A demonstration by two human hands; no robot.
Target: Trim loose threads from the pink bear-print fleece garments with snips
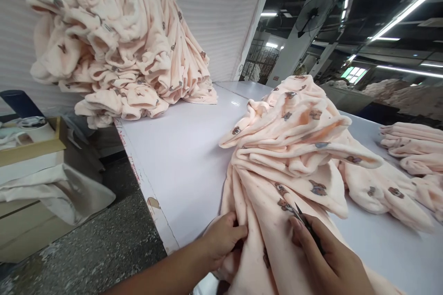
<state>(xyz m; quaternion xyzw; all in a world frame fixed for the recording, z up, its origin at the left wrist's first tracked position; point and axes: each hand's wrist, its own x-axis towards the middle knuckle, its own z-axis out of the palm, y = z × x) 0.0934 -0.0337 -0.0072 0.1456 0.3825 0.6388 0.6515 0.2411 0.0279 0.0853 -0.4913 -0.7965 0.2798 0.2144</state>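
Observation:
A peach plush fabric piece (277, 161) with small printed bears lies bunched on the white table, its near end hanging toward me. My left hand (224, 239) pinches a fold of this fabric near the table's front edge. In my right hand (321, 253) is a pair of dark thread snips (306, 226), their pointed blades aimed away from me over a printed bear. That hand also rests against the fabric. Its lower fingers are partly hidden, and I cannot tell whether they hold cloth as well.
A tall heap of the same peach fabric (138, 55) rises at the back left of the white table (180, 147). More folded pieces (415, 147) lie at the right. On the left stands a box-like stand (31, 161) with a draped cloth. A wall fan (314, 11) hangs behind.

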